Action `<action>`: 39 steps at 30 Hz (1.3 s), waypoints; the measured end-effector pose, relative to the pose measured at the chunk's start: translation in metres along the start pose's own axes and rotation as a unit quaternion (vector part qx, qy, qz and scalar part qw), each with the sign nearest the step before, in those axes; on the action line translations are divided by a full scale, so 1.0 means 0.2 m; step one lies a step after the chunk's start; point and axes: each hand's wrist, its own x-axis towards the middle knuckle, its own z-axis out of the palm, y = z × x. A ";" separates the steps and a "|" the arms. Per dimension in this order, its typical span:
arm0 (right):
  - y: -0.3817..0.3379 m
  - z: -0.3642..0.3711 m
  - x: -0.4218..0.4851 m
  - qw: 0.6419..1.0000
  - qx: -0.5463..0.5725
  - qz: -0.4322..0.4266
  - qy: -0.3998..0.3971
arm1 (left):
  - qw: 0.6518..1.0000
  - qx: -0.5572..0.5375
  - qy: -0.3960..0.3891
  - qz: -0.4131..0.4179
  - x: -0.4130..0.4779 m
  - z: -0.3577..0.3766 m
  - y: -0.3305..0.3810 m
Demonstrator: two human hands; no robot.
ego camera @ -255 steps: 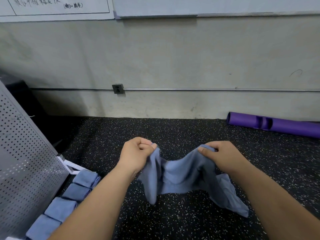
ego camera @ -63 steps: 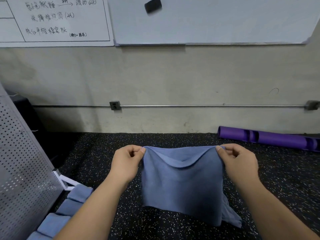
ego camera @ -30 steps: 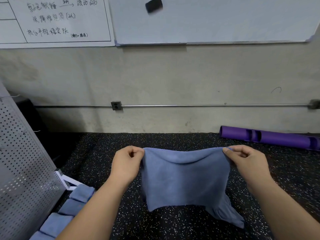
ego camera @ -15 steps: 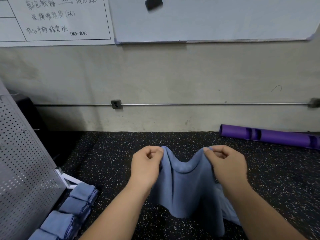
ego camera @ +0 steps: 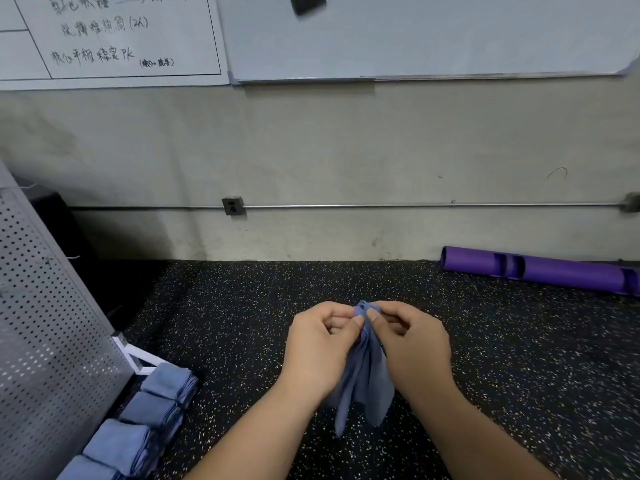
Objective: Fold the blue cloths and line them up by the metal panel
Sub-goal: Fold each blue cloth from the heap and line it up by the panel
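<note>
Held above the speckled rubber floor [ego camera: 519, 358], at centre: one blue cloth [ego camera: 363, 386], top corners brought together, remainder hanging in loose vertical folds; contact of the lower end with the floor not determinable.

Pinched at the joined top corners by the left hand [ego camera: 322, 344], thumb and forefinger closed on the fabric, other fingers curled. Pinched at the same spot by the right hand [ego camera: 412, 344], likewise between thumb and forefinger; fingertips of both hands touching or nearly so.

Lined up at lower left, just beside the foot of the perforated metal panel [ego camera: 45, 341]: four folded blue cloths [ego camera: 166, 382], edge to edge in one row, nearest one cut off by the frame.

Fixed at the panel base: white bracket [ego camera: 135, 355]. Lying along the wall at right: purple tube [ego camera: 540, 270]. Mounted on the wall: outlet box [ego camera: 232, 206] with metal conduit [ego camera: 415, 205] running right; above, whiteboard [ego camera: 415, 32] carrying a dark eraser [ego camera: 308, 3].
</note>
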 end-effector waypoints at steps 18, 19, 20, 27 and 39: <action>-0.02 0.00 -0.06 0.988 -0.117 -0.099 -0.003 | 0.997 -0.062 -0.040 -0.030 -0.03 0.00 0.03; -0.02 -0.01 -0.05 0.989 -0.112 -0.096 0.005 | 0.997 -0.053 -0.054 -0.026 -0.03 0.00 0.04; -0.02 -0.02 -0.04 0.991 -0.103 -0.084 0.010 | 0.997 -0.038 -0.062 -0.017 -0.02 -0.01 0.03; -0.04 -0.15 0.08 0.998 -0.044 -0.015 -0.029 | 0.970 0.226 0.001 0.092 0.08 -0.16 -0.06; -0.05 -0.29 0.13 0.998 0.000 -0.037 -0.058 | 0.907 0.302 -0.141 0.260 0.06 -0.08 -0.11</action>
